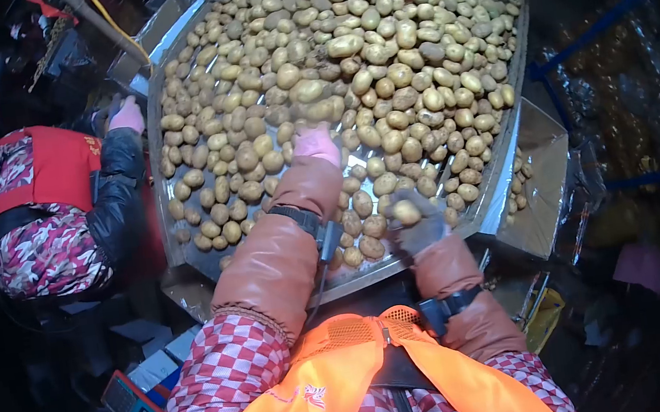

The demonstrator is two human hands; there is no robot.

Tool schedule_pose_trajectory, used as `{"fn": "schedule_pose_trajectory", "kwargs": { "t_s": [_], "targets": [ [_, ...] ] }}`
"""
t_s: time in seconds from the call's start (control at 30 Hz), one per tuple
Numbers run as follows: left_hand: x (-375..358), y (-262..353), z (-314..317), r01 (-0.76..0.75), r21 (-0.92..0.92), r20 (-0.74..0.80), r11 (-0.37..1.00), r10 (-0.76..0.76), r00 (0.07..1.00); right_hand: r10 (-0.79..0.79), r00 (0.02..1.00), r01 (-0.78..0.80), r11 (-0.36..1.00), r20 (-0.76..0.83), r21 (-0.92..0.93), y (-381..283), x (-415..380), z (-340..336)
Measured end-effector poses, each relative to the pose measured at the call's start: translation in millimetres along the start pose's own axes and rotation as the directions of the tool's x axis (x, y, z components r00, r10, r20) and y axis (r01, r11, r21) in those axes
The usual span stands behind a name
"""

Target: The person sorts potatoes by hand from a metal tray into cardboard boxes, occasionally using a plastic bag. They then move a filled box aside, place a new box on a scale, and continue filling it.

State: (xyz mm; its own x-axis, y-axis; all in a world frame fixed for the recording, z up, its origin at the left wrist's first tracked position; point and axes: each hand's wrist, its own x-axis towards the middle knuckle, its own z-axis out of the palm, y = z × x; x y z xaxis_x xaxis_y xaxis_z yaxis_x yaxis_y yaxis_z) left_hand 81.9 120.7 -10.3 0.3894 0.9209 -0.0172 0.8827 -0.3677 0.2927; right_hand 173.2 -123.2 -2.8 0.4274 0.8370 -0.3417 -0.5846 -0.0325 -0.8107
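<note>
A wide heap of potatoes covers the big metal-edged sorting table in front of me. My left hand, in a pink glove, reaches into the middle of the heap. Its fingers are blurred among the potatoes, with a smeared potato right at the fingertips. Near the front edge, my right hand wears a dark grey glove and is closed round a single potato. Loose potatoes lie between the two hands, where patches of the shiny table surface show.
A cardboard box with potatoes in it hangs at the table's right edge. On the left a person in a red vest stands, a pink-gloved hand at the table side. A scale-like device is low on the left; blue bars stand right.
</note>
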Motion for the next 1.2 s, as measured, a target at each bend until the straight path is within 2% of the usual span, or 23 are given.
{"fn": "schedule_pose_trajectory", "kwargs": {
  "t_s": [0.03,0.1,0.13,0.2,0.23,0.33,0.37,0.43,0.47,0.5,0.57,0.6,0.67,0.73,0.77,0.83,0.9,0.93,0.97,1.03,1.07,1.1,1.2],
  "targets": [
    [3.7,-6.8,3.9,-0.03,-0.058,0.047,0.998,0.033,0.998,0.08,0.99,-0.053,0.973,-0.113,0.226,-14.3,-2.2,-15.1],
    [9.6,-20.9,3.5,-0.073,-0.169,0.134,0.983,0.097,0.986,0.078,0.993,0.029,0.597,-0.094,0.801,-52.7,-2.6,-70.3],
    [1.2,-23.7,-1.4,-0.136,-0.143,0.062,0.98,0.146,0.987,0.076,0.962,0.182,0.539,-0.262,0.823,-82.8,-19.7,-82.7],
    [-17.0,-15.2,-20.4,-0.064,-0.031,0.201,0.997,0.069,0.977,-0.097,0.808,0.478,0.685,-0.581,0.55,-104.1,-34.3,-99.0],
    [-22.7,-12.4,-25.5,-0.035,0.028,0.262,0.999,0.026,0.965,-0.132,0.882,0.419,0.661,-0.453,0.622,-99.1,-36.9,-104.4],
    [-21.7,-16.2,14.6,-0.011,0.115,0.169,0.993,-0.008,0.986,-0.16,0.987,0.118,0.699,-0.007,0.705,-40.2,-28.2,-143.6],
    [-19.3,-11.4,18.8,0.018,0.145,0.149,0.989,-0.04,0.988,-0.011,0.93,0.218,0.822,-0.368,0.526,-37.6,-25.8,-97.9],
    [-11.8,-16.8,22.7,-0.096,0.115,0.15,0.989,0.078,0.986,0.081,0.982,0.03,0.822,-0.17,0.569,-7.9,-14.5,-82.2],
    [-9.3,-23.0,24.6,-0.144,0.104,0.153,0.984,0.128,0.98,-0.065,0.985,0.107,0.956,-0.161,0.273,2.7,-16.4,-54.0],
    [-7.8,-29.1,22.8,-0.156,0.073,0.124,0.985,0.146,0.981,0.051,0.993,-0.015,0.949,-0.109,0.315,7.8,-13.3,-43.1],
    [-5.6,-37.7,9.1,-0.178,0.015,0.06,0.984,0.176,0.982,0.027,0.999,-0.027,1.0,-0.03,0.001,14.8,-11.2,-18.0],
    [-19.7,-29.9,-15.9,-0.116,-0.033,-0.002,0.993,0.116,0.993,0.076,0.997,-0.074,0.993,-0.01,0.093,10.0,-6.1,-8.3],
    [-49.9,-27.0,-22.5,-0.217,-0.081,0.071,0.973,0.223,0.972,0.203,0.978,-0.206,0.939,0.042,0.275,16.4,3.9,10.8],
    [-84.1,-12.7,-22.9,-0.172,-0.269,0.055,0.948,0.193,0.98,0.218,0.964,-0.26,0.894,0.151,0.365,25.2,11.2,29.5],
    [-104.3,-1.0,-27.7,-0.121,-0.39,0.224,0.913,0.222,0.949,0.24,0.951,-0.299,0.874,0.195,0.383,24.1,13.5,41.9],
    [-136.5,5.8,-47.5,-0.025,-0.497,0.386,0.867,0.247,0.889,0.241,0.864,-0.503,0.345,0.443,0.793,73.7,40.8,16.1],
    [-143.9,-9.2,-43.5,0.029,-0.563,0.434,0.826,0.266,0.861,0.235,0.921,-0.388,0.632,0.311,0.671,50.4,15.4,42.2],
    [-135.4,-31.1,-25.7,-0.032,-0.526,0.404,0.85,0.283,0.87,0.169,0.839,-0.496,0.628,0.517,0.6,35.3,1.3,43.4],
    [-125.5,-56.0,-15.4,-0.09,-0.484,0.378,0.87,0.301,0.875,0.171,0.87,-0.459,0.624,0.463,0.632,46.1,1.4,23.7],
    [-98.2,-97.4,-33.8,0.029,-0.601,0.145,0.798,0.074,0.987,0.141,0.892,-0.417,0.623,0.43,0.662,36.9,-6.8,9.8],
    [-74.2,-122.5,-33.7,-0.163,-0.378,-0.214,0.911,0.086,0.973,0.065,0.91,-0.365,0.592,0.409,0.719,30.9,-5.3,-2.4],
    [-53.7,-138.1,-30.7,-0.256,-0.081,-0.529,0.963,0.176,0.83,-0.009,0.925,-0.313,0.554,0.381,0.772,17.9,-2.3,-23.9],
    [-34.7,-142.5,-32.5,0.127,-0.288,-0.13,0.949,-0.17,0.977,-0.348,0.841,-0.152,0.584,0.415,0.797,-41.3,10.9,-112.5]
  ]
}}
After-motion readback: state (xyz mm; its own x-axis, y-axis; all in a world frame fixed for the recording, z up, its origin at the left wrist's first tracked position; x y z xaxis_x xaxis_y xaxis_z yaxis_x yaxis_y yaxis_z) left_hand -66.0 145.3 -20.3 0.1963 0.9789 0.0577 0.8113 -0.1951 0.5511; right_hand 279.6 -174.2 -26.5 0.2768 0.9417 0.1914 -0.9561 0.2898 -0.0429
